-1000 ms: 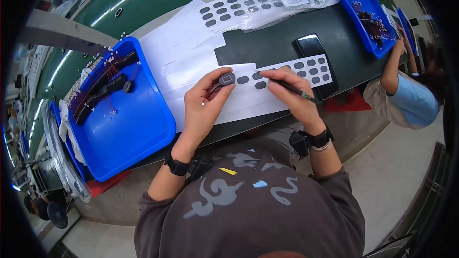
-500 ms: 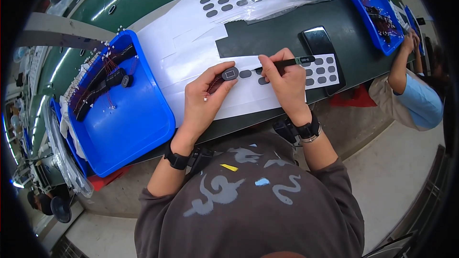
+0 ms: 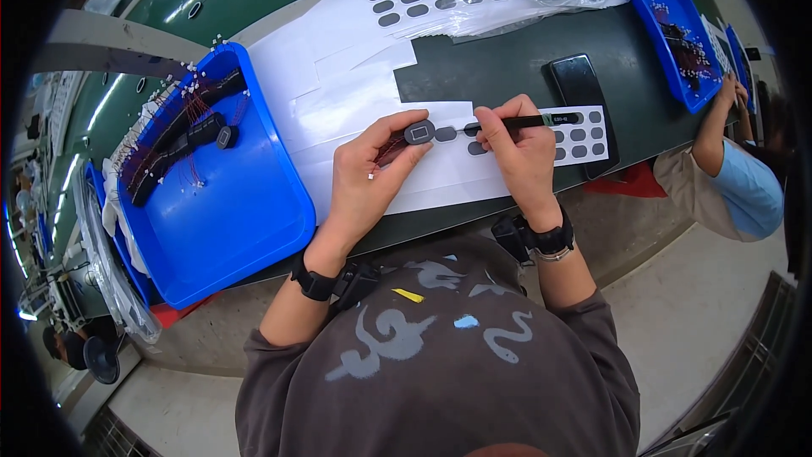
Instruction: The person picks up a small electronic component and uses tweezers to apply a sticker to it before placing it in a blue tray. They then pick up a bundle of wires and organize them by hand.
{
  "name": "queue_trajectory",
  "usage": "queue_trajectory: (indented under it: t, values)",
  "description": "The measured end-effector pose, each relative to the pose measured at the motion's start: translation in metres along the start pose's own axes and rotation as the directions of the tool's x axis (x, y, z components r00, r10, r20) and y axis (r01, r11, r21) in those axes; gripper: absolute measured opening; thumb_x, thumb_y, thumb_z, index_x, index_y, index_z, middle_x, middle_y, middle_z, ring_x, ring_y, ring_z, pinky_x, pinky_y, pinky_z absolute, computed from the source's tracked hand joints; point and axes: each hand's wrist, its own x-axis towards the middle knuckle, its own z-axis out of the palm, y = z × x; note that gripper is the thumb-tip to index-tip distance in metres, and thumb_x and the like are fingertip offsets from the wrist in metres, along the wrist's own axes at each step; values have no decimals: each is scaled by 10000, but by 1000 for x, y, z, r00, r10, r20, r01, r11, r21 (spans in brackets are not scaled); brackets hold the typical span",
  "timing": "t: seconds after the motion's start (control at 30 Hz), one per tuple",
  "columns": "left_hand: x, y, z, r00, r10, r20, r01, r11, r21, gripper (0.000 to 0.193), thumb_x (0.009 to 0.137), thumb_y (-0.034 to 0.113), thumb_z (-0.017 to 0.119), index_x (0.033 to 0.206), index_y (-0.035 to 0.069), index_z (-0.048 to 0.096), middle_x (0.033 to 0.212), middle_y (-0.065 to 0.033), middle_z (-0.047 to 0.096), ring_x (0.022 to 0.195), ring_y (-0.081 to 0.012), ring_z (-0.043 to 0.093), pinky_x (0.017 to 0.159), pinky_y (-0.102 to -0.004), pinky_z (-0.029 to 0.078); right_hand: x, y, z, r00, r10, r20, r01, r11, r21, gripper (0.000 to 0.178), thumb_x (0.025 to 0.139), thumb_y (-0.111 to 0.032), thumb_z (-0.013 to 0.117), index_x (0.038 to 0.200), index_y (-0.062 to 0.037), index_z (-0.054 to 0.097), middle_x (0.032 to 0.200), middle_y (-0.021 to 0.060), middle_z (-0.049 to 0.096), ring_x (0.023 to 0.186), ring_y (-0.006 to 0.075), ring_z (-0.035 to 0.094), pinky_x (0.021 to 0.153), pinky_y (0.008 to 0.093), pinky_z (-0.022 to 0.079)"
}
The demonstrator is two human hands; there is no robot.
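Note:
My left hand (image 3: 364, 173) pinches a small dark oval speaker (image 3: 419, 132) between thumb and fingers. Its thin red wires run back into the palm, and a white connector shows below the thumb. In my right hand (image 3: 526, 156) is a pair of black tweezers (image 3: 529, 121), gripped like a pen, pointing left. Their tip is beside a grey oval sticker (image 3: 446, 134) close to the speaker; whether it touches the sticker is too small to tell. Under the right hand lies a white sheet of grey oval stickers (image 3: 587, 142), partly hidden by the fingers.
At left, a blue tray (image 3: 228, 241) holds wired speakers. Blank white sheets (image 3: 338, 101) spread across the green table. Plastic-wrapped sticker sheets (image 3: 474, 13) lie at the back. A black phone (image 3: 575, 80) is under the sheet's right end. Another blue tray (image 3: 664, 4) and a person's arm (image 3: 715, 123) are farther right.
The view has shifted slightly, moving the table things right. The tweezers have come a little lower, their tip nearer the row of grey stickers. My left hand keeps its hold on the speaker.

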Motion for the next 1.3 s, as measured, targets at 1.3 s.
queue_trajectory:
  t: [1.3]
  values:
    - [0, -5, 0, 997, 78, -13, -78, 997, -1, 328, 865, 13, 709, 1191, 5, 669, 1082, -102, 723, 971, -163, 703, 859, -292, 578, 9, -4, 21, 984, 144, 105, -178, 827, 534, 249, 1020, -240, 568, 858, -61, 509, 683, 25, 568, 794, 219, 726, 689, 320, 622]
